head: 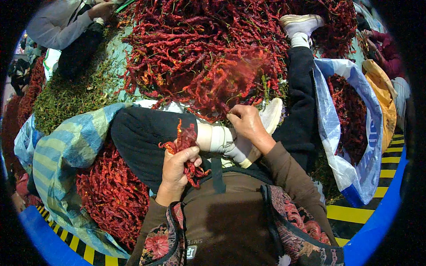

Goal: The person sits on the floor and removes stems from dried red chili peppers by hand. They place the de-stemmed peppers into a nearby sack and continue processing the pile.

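Note:
My left hand (178, 166) is closed around a bunch of dried red chilies (183, 141), held over my bent leg. Chilies stick out above and below the fist. My right hand (248, 121) hovers by my shoe at the near edge of a large heap of dried red chilies (199, 56). Its thumb and fingertips are curled together; whether a chili or stem is between them cannot be made out. Left of my leg, a blue-and-green striped woven sack (56, 163) stands with its mouth wide, full of red chilies (113, 193).
To the right is a white-and-blue woven sack (372, 133) with chilies inside, beside an orange sack (382, 96). A pile of green stems (73, 96) lies at left. Another person's arm (60, 30) is at upper left, and a maroon sleeve (387, 50) at far right.

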`<control>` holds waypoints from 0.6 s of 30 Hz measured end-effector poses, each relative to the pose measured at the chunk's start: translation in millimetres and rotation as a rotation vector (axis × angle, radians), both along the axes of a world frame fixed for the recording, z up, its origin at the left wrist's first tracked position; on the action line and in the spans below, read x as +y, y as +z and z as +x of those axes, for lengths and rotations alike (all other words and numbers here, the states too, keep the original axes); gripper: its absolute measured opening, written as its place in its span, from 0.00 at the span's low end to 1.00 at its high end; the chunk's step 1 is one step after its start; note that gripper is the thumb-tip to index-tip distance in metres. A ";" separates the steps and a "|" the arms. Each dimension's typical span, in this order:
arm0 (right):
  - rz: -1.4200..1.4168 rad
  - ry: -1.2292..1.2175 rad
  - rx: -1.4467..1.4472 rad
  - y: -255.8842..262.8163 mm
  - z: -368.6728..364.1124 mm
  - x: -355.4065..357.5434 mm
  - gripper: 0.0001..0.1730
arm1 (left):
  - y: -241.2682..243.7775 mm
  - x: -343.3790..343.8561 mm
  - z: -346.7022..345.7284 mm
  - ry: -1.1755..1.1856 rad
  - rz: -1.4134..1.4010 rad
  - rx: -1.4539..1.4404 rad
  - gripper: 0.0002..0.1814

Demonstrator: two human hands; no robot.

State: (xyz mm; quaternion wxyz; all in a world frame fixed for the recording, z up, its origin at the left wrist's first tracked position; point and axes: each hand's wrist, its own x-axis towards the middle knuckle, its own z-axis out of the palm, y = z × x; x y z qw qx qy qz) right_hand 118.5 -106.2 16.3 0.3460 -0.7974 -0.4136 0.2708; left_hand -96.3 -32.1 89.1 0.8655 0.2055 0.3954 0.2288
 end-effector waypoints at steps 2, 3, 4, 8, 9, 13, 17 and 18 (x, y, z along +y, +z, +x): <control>0.102 0.020 0.043 7.3 4.6 -8.6 0.07 | 1.3 0.6 9.7 0.054 -0.010 0.050 0.07; 0.028 -0.025 0.228 17.6 4.9 -12.8 0.07 | 1.4 1.6 15.7 0.065 -0.011 0.099 0.07; -0.043 -0.064 0.419 33.7 3.6 -14.9 0.08 | -4.5 4.5 17.3 0.003 -0.002 0.074 0.09; -0.055 -0.049 0.537 48.8 -12.8 -35.1 0.08 | -18.6 -1.2 34.2 -0.057 0.036 0.046 0.16; -0.018 -0.011 0.439 48.2 -18.4 -40.5 0.08 | -21.0 -2.5 38.5 -0.068 0.032 0.051 0.16; 0.036 0.101 0.361 56.9 -36.9 -53.6 0.06 | -29.4 -5.1 44.4 -0.083 0.022 0.054 0.17; 0.036 0.266 0.225 58.7 -36.9 -53.3 0.03 | -31.9 -1.3 37.6 -0.098 -0.014 -0.025 0.14; 0.025 0.230 0.265 60.6 -38.3 -52.2 0.04 | -32.6 -3.3 37.6 -0.062 -0.017 -0.038 0.13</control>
